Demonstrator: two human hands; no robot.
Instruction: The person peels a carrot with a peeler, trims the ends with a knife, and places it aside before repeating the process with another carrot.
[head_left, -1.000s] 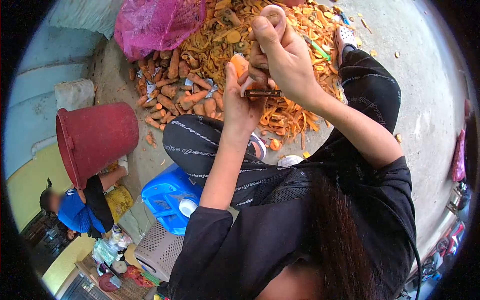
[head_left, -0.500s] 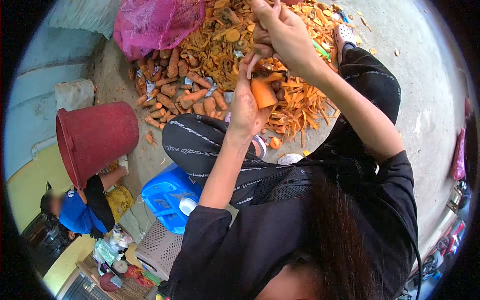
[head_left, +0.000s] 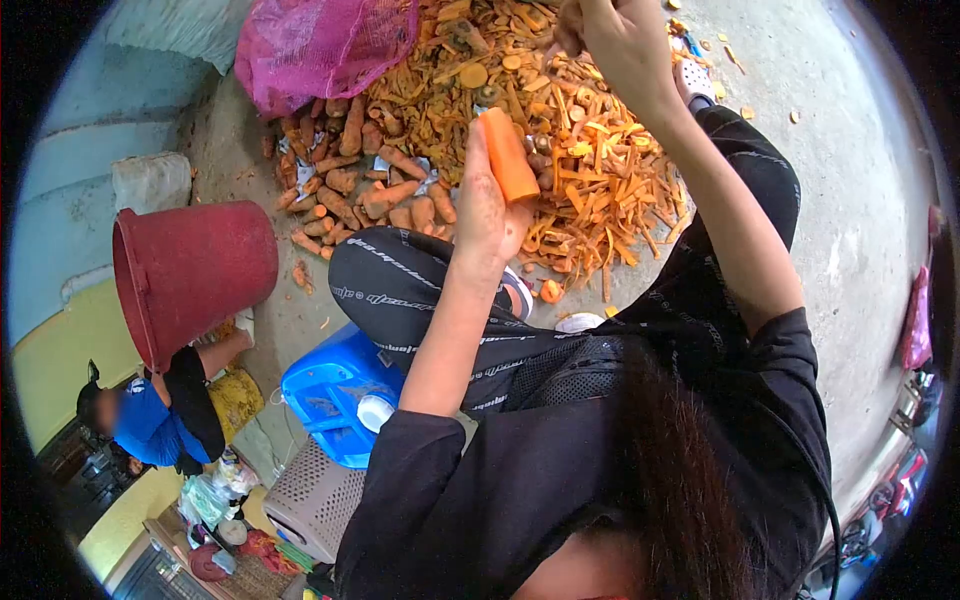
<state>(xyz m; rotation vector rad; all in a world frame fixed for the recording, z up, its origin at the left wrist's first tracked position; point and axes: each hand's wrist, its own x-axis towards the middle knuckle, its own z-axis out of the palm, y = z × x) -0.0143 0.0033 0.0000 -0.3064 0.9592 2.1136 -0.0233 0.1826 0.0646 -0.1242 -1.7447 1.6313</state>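
Observation:
My left hand (head_left: 488, 212) is closed round a thick orange carrot (head_left: 509, 158), which tilts upward and looks peeled, with a flat cut lower end. Farther out, my right hand (head_left: 612, 42) is raised at the top edge of the view, apart from the carrot. Its fingers are curled, and whatever they hold is hidden or cut off by the frame. Beneath both hands spreads a heap of carrot peelings (head_left: 600, 205). Unpeeled carrots (head_left: 385, 195) lie on the ground to the left of the heap.
A pink mesh sack (head_left: 320, 50) lies behind the carrots. At left, a red bucket (head_left: 200, 275) lies tipped beside a seated person in blue (head_left: 155, 425). A blue jerrycan (head_left: 335, 400) stands by my left knee, near a grey perforated crate (head_left: 315, 495).
My right hand has moved up and away from the carrot, toward the top edge. More of the carrot shows in my left hand, which has stayed in nearly the same place.

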